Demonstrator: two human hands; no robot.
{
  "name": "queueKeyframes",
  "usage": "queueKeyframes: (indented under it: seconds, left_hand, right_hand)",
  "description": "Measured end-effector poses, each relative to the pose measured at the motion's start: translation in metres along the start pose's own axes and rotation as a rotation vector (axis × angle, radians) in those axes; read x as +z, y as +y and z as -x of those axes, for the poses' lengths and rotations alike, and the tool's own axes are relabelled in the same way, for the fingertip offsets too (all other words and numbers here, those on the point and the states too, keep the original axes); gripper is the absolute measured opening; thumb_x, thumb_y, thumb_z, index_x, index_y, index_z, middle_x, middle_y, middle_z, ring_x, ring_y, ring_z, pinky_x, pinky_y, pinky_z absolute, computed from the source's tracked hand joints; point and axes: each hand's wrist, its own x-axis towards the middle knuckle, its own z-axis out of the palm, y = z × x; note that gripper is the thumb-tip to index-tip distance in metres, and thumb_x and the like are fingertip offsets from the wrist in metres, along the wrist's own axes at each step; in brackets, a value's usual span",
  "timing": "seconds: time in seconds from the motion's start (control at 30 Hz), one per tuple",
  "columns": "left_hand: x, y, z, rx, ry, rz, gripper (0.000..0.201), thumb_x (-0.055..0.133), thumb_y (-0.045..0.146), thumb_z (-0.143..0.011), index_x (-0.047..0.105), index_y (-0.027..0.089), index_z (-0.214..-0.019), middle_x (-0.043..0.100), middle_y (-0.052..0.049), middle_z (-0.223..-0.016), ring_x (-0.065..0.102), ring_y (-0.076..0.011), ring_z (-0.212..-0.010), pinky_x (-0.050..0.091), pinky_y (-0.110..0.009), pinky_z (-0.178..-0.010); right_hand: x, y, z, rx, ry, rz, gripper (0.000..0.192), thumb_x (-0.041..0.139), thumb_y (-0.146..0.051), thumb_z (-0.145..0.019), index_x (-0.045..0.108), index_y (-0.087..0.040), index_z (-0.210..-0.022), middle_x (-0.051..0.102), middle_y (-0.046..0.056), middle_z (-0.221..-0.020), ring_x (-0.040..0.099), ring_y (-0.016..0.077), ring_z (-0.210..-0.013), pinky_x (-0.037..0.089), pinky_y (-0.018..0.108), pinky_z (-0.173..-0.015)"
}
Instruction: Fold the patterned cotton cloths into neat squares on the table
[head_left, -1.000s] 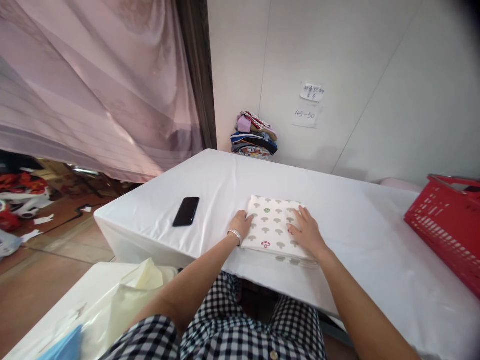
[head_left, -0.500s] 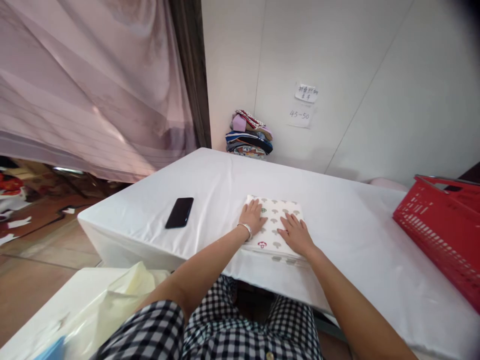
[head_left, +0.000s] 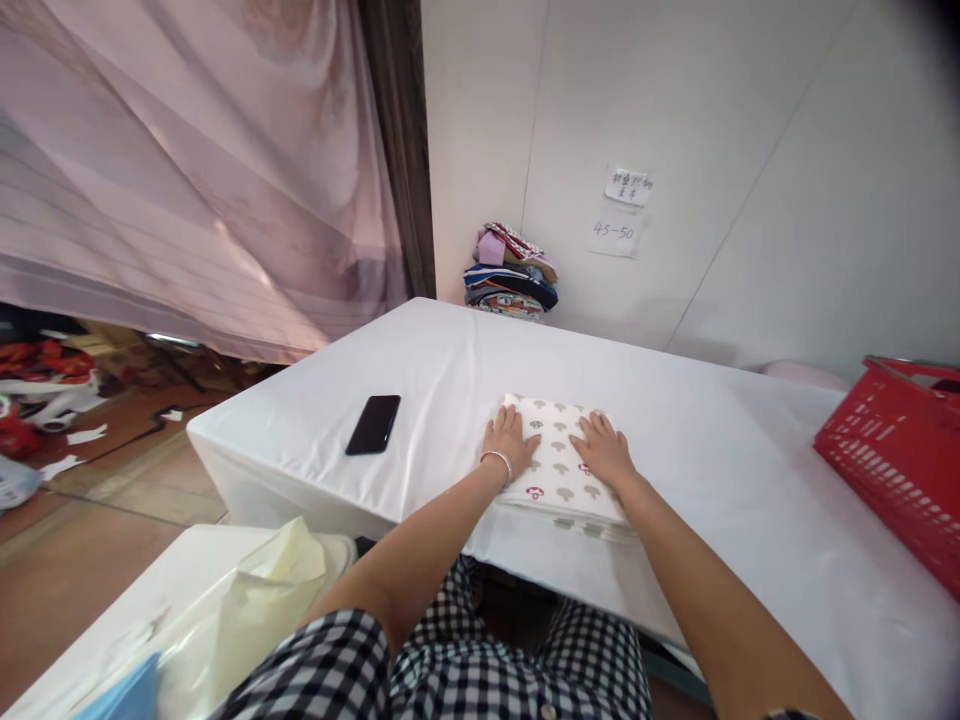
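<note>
Cloth (head_left: 551, 452), folded, mushroom print (head_left: 561, 469) caps-away, long axis unclear, under left hand (head_left: 510, 440) and right hand (head_left: 606, 455), both spread wide, flat.

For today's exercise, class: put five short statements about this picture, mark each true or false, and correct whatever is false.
1. The left hand and the right hand both lie on the cloth. True.
2. The phone is to the right of the cloth. False: the phone is to its left.
3. The bracelet is on the right wrist. False: the bracelet is on the left one.
4. The basket is red. True.
5. The cloth is plain black. False: it is white, with printed mushrooms.
</note>
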Motion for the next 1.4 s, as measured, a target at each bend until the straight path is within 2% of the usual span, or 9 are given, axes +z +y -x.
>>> queueKeyframes:
  seconds: [0.37,0.5,0.67,0.77,0.93,1.1,1.23,1.33,1.4]
  left_hand:
    - [-0.003,-0.002,0.001,-0.156,0.039,0.137,0.058,0.032,0.044,-0.088,0.030,0.016,-0.138,0.017,-0.010,-0.151,0.019,-0.0264,-0.136,0.024,-0.040,-0.107]
    - [0.000,-0.009,0.000,-0.247,0.072,0.159,0.051,0.031,0.038,-0.090,0.033,0.017,-0.136,0.030,-0.012,-0.146,0.035,-0.0266,-0.128,0.029,-0.040,-0.103]
    - [0.001,-0.018,-0.001,-0.287,0.105,0.192,0.042,0.030,0.031,-0.091,0.045,0.014,-0.126,0.053,-0.014,-0.125,0.047,-0.0252,-0.117,0.035,-0.037,-0.096]
    - [0.000,-0.020,-0.002,-0.271,0.102,0.204,0.040,0.029,0.028,-0.092,0.048,0.011,-0.123,0.056,-0.016,-0.119,0.050,-0.0235,-0.113,0.035,-0.033,-0.096]
    - [-0.001,-0.021,-0.002,-0.280,0.108,0.239,0.037,0.031,0.024,-0.091,0.049,0.011,-0.121,0.057,-0.016,-0.118,0.050,-0.0223,-0.114,0.034,-0.031,-0.098]
    - [0.007,-0.010,0.009,-0.345,0.150,0.295,0.038,0.034,0.023,-0.090,0.045,0.013,-0.125,0.055,-0.015,-0.121,0.050,-0.0220,-0.115,0.037,-0.031,-0.096]
    - [0.014,0.004,0.024,-0.350,0.129,0.456,0.050,0.049,0.025,-0.084,0.034,0.016,-0.131,0.059,-0.010,-0.117,0.057,-0.0194,-0.106,0.043,-0.029,-0.089]
    - [0.014,0.007,0.031,-0.367,0.066,0.649,0.069,0.060,0.029,-0.078,0.026,0.016,-0.136,0.064,-0.008,-0.108,0.061,-0.0187,-0.096,0.046,-0.028,-0.084]
    - [0.011,0.003,0.031,-0.388,0.052,0.694,0.079,0.066,0.033,-0.073,0.023,0.014,-0.137,0.063,-0.009,-0.110,0.061,-0.0195,-0.097,0.046,-0.028,-0.084]
  right_hand:
    - [0.005,0.010,-0.002,0.024,-0.015,-0.127,0.054,0.032,-0.046,-0.089,0.036,-0.020,-0.136,0.018,0.007,-0.150,0.008,0.0226,-0.138,0.018,0.050,-0.107]
    - [0.008,0.020,0.005,0.053,0.010,-0.261,0.054,0.041,-0.042,-0.086,0.040,-0.018,-0.135,0.020,0.008,-0.149,0.010,0.0226,-0.138,0.019,0.042,-0.109]
    - [0.010,0.030,0.034,0.174,0.051,-0.474,0.060,0.047,-0.044,-0.081,0.039,-0.019,-0.135,0.022,0.008,-0.149,0.020,0.0231,-0.136,0.019,0.038,-0.111]
    - [0.009,0.034,0.060,0.265,0.072,-0.609,0.064,0.049,-0.051,-0.078,0.039,-0.025,-0.135,0.028,0.004,-0.147,0.028,0.0226,-0.133,0.025,0.036,-0.109]
    - [0.011,0.043,0.087,0.326,0.053,-0.709,0.071,0.057,-0.045,-0.073,0.037,-0.021,-0.137,0.045,0.008,-0.136,0.046,0.0245,-0.121,0.037,0.036,-0.100]
    - [-0.004,0.066,0.053,0.239,0.024,-0.676,0.064,0.057,-0.030,-0.072,0.043,-0.019,-0.133,0.060,0.008,-0.119,0.060,0.0224,-0.100,0.047,0.035,-0.087]
    - [-0.036,0.075,-0.003,0.234,0.192,-0.368,0.054,0.050,-0.021,-0.074,0.049,-0.016,-0.128,0.062,0.009,-0.114,0.058,0.0236,-0.101,0.044,0.036,-0.089]
    - [-0.045,0.056,-0.021,0.189,0.254,-0.323,0.051,0.043,-0.023,-0.080,0.046,-0.017,-0.130,0.053,0.009,-0.127,0.050,0.0234,-0.114,0.037,0.036,-0.098]
    - [-0.038,0.031,-0.012,0.082,0.233,-0.295,0.046,0.043,-0.027,-0.082,0.050,-0.020,-0.127,0.052,0.006,-0.129,0.046,0.0220,-0.118,0.034,0.034,-0.101]
